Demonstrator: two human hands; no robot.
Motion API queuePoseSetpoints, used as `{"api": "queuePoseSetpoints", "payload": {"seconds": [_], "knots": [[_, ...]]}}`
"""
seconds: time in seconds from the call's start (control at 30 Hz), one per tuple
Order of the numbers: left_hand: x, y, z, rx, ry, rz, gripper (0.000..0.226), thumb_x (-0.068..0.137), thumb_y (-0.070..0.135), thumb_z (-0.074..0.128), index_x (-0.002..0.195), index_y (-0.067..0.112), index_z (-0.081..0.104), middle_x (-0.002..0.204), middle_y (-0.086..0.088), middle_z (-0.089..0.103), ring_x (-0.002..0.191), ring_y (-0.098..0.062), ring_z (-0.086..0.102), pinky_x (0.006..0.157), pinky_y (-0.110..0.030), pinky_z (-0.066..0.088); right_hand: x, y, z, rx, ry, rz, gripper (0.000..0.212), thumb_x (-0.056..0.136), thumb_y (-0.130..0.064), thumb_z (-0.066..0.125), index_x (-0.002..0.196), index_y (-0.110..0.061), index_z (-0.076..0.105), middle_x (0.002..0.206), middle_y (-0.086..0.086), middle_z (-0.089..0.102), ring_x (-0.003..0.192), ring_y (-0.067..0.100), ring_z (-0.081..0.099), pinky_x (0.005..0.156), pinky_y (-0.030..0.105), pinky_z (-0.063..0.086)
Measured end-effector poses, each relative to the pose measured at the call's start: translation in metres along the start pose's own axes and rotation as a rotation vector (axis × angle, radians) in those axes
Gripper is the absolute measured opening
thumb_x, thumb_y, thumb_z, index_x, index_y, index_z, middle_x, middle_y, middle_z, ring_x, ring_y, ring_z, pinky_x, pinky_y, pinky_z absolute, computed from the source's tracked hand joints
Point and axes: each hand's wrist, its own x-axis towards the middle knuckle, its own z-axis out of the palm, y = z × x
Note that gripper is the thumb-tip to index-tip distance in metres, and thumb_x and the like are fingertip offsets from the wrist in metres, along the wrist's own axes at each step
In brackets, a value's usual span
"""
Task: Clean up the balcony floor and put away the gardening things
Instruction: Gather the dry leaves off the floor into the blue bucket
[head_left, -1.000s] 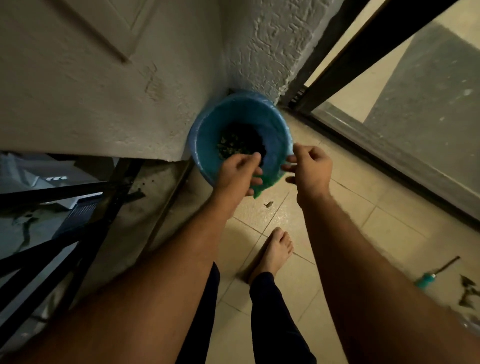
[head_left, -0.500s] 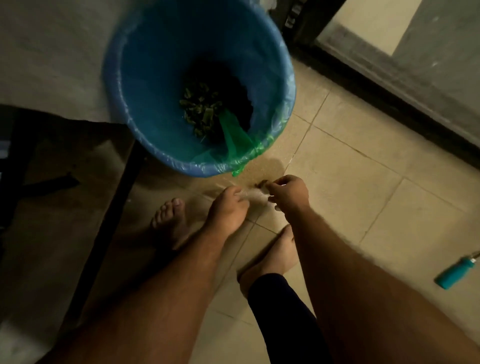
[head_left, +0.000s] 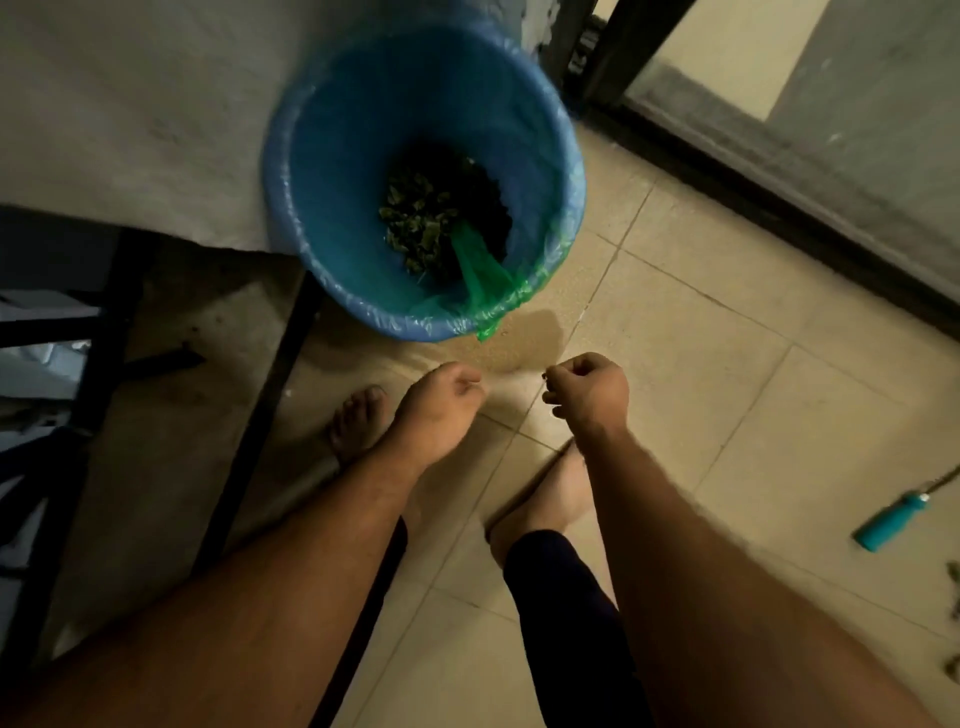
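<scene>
While both hands (head_left: 514, 397) curl, leaves (head_left: 421, 218) fill the bin (head_left: 311, 171)

The blue bin (head_left: 332, 171) stands at the far side against the wall (head_left: 130, 114), its mouth open from above. Bare tiled floor (head_left: 701, 322) lies free to its right. A dark metal frame (head_left: 260, 431) blocks the left. At the near right a teal-handled tool (head_left: 888, 525) and leaf scraps (head_left: 953, 608) lie on the tiles.
</scene>
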Motion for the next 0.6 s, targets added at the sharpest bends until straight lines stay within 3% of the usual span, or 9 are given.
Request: {"api": "queuePoseSetpoints", "payload": {"seconds": [0.1,0.23,0.3,0.37,0.4,0.47,0.53,0.6], "knots": [[-0.055,0.038,-0.018,0.129,0.053,0.196,0.022,0.094,0.019,0.062,0.115,0.016,0.069,0.108,0.003,0.070,0.100,-0.014,0.065,0.093,-0.030,0.051,-0.055,-0.041,-0.032,0.104,0.002,-0.078,0.006,0.083,-0.008,0.065,0.082,-0.002,0.064,0.076,0.013,0.070,0.057,0.013,0.069,0.050,0.027,0.048],[-0.107,0.086,-0.055,0.185,0.210,0.376,0.020,0.094,0.024,0.063,0.112,0.020,0.068,0.099,0.005,0.069,0.089,-0.013,0.064,0.083,-0.035,0.055,-0.113,-0.113,-0.048,0.182,-0.043,-0.209,0.009,0.085,-0.009,0.068,0.084,-0.001,0.064,0.077,0.013,0.071,0.061,0.016,0.069,0.048,0.024,0.049],[-0.115,0.105,-0.081,0.194,0.291,0.386,0.022,0.094,0.023,0.062,0.116,0.019,0.066,0.101,0.003,0.069,0.090,-0.013,0.064,0.080,-0.032,0.054,-0.124,-0.147,-0.040,0.177,-0.082,-0.261,0.009,0.085,-0.010,0.070,0.081,-0.005,0.064,0.077,0.013,0.071,0.063,0.019,0.069,0.051,0.025,0.051],[-0.116,0.120,-0.105,0.186,0.356,0.370,0.026,0.095,0.021,0.061,0.119,0.016,0.065,0.106,0.001,0.069,0.095,-0.014,0.064,0.083,-0.028,0.051,-0.127,-0.174,-0.027,0.144,-0.095,-0.309,0.008,0.082,-0.013,0.072,0.079,-0.011,0.065,0.078,0.011,0.071,0.070,0.023,0.070,0.062,0.036,0.057],[-0.115,0.126,-0.116,0.186,0.385,0.368,0.027,0.095,0.021,0.061,0.121,0.016,0.064,0.110,0.000,0.069,0.099,-0.016,0.065,0.085,-0.028,0.051,-0.126,-0.184,-0.021,0.126,-0.095,-0.323,0.007,0.081,-0.016,0.073,0.083,-0.014,0.066,0.081,0.008,0.071,0.076,0.024,0.070,0.070,0.041,0.059],[-0.113,0.135,-0.132,0.228,0.413,0.360,0.031,0.095,0.023,0.061,0.125,0.016,0.062,0.117,-0.002,0.068,0.104,-0.018,0.065,0.086,-0.027,0.049,-0.131,-0.199,-0.018,0.048,-0.073,-0.324,0.020,0.086,-0.023,0.072,0.104,-0.016,0.066,0.094,0.000,0.068,0.088,0.021,0.068,0.082,0.039,0.058],[-0.116,0.141,-0.141,0.302,0.424,0.354,0.034,0.096,0.027,0.060,0.129,0.020,0.060,0.122,-0.002,0.066,0.106,-0.019,0.064,0.085,-0.028,0.049,-0.140,-0.206,-0.027,0.017,-0.034,-0.314,0.032,0.089,-0.026,0.070,0.117,-0.016,0.061,0.100,-0.001,0.064,0.094,0.020,0.066,0.085,0.037,0.058],[-0.127,0.148,-0.145,0.349,0.405,0.363,0.039,0.095,0.032,0.060,0.132,0.022,0.057,0.125,-0.004,0.064,0.110,-0.021,0.062,0.088,-0.033,0.050,-0.155,-0.202,-0.046,-0.007,-0.007,-0.333,0.035,0.088,-0.028,0.070,0.119,-0.016,0.059,0.102,0.003,0.069,0.091,0.021,0.069,0.084,0.038,0.058]]}}
